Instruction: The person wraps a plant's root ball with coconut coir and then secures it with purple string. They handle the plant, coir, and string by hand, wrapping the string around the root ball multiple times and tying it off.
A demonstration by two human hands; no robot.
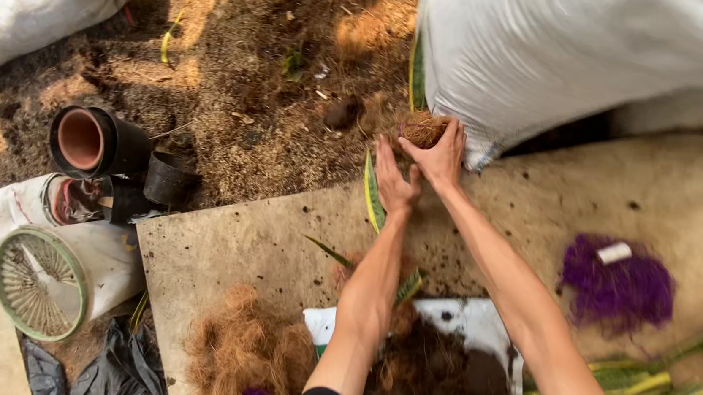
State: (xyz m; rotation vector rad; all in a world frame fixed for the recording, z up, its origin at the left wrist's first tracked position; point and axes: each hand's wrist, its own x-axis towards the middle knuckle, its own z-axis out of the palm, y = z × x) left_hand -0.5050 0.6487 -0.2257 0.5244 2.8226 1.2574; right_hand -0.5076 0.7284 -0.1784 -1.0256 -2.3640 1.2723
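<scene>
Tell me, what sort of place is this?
Probably an outdoor potting spot at a plant nursery or garden. Empty black pots lie on loose, fibre-strewn soil, a big white sack stands beside them, and cut striped leaves lie on the board.

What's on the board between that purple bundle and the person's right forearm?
In the head view, the stretch of board between the purple bundle and the right forearm is bare apart from a few dark soil crumbs.

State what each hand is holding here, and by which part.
Both hands hold one plant with a green, yellow-edged leaf. The right hand cups its coir-wrapped root ball from above; the left hand grips just below the ball, at the leaf base.
</scene>
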